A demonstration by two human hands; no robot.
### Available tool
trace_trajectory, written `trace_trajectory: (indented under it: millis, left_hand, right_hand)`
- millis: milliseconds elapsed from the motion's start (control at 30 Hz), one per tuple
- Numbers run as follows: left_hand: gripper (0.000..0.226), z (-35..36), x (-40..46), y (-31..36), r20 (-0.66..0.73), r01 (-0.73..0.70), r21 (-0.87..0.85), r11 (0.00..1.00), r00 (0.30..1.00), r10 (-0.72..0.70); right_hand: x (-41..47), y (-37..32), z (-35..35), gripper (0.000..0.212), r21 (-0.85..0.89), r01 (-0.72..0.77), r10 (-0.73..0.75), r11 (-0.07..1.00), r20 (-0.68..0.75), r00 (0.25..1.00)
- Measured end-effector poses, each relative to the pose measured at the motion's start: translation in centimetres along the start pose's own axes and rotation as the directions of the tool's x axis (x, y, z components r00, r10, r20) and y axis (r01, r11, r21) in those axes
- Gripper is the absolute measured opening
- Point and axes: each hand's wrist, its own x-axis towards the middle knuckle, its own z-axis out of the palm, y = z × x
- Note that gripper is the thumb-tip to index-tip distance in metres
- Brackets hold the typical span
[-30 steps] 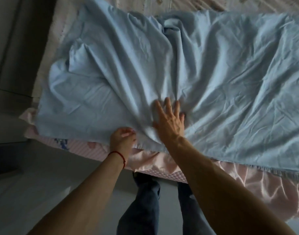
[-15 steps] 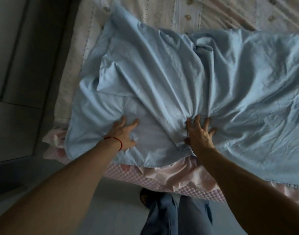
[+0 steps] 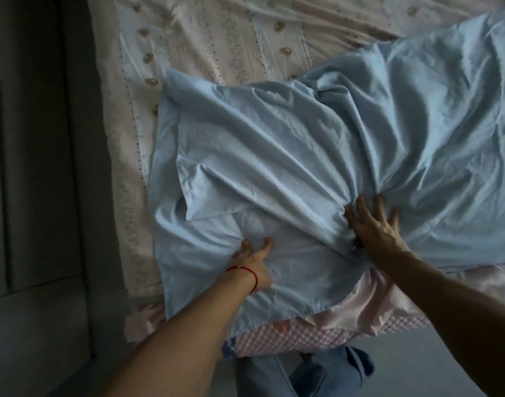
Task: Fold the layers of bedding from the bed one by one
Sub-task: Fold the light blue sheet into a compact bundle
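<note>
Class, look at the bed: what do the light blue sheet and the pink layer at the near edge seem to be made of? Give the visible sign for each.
Light blue sheet: probably thin woven cotton, matte; it holds fine sharp creases and bunches under the hands. Pink layer: looks like satin or a similar synthetic, glossy; its folds catch soft highlights.

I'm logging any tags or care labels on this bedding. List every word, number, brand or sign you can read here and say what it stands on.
None can be read.
Crumpled light-blue cotton sheet: plain, no tag or print shows.
Cream quilted bedspread with small round motifs: pattern only, no lettering.
Pink checked blanket edge: pattern only; a small blue mark at its corner is too blurred to tell.
Thin red string bracelet on the left wrist: no text.
</note>
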Motion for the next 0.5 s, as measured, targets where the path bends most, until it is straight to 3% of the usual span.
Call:
trace_trajectory:
  millis: [67,133,200,267,333,400,433,500]
  left_hand:
    - [0.092,-1.7,-0.7,-0.1,0.021,-0.047,0.036,0.998,0.999,0.046]
    - [0.089,-3.8,-1.8,-0.6,0.049,-0.127,0.068,0.990,0.991,0.123]
    - [0.074,-6.3,-3.3,-2.0,0.044,-0.195,0.058,0.979,0.980,0.193]
    - [0.046,-9.0,-4.5,-3.8,-0.136,-0.273,0.060,0.960,0.951,0.278]
    - [0.024,-12.0,-4.5,-5.9,-0.464,-0.319,0.178,0.931,0.807,0.365]
    - [0.024,-15.1,-3.1,-7.6,-0.607,-0.294,0.361,0.885,0.646,0.462]
    - [0.035,-16.6,-1.9,-8.3,-0.576,-0.256,0.456,0.853,0.646,0.501]
    - [0.061,-18.9,0.4,-9.2,-0.389,-0.189,0.591,0.784,0.785,0.482]
  right_hand:
    - [-0.6,-0.5,-0.1,0.094,0.074,-0.048,0.051,0.996,-0.039,0.998]
    - [-0.7,-1.5,-0.6,0.077,0.111,-0.096,0.107,0.989,-0.096,0.990]
    - [-0.8,-2.8,-1.7,0.064,0.180,-0.194,0.208,0.964,-0.064,0.976]
    - [-1.3,-4.8,-3.3,0.068,0.293,-0.328,0.347,0.898,-0.014,0.938]
    - [-2.7,-8.5,-4.8,0.074,0.484,-0.411,0.501,0.773,-0.068,0.863]
    - [-4.5,-15.1,-5.9,0.068,0.671,-0.289,0.595,0.682,-0.280,0.754]
    - [-5.0,-19.0,-6.1,0.066,0.711,-0.208,0.591,0.672,-0.345,0.729]
    - [-4.7,-26.3,-6.7,0.073,0.764,-0.120,0.515,0.634,-0.301,0.802]
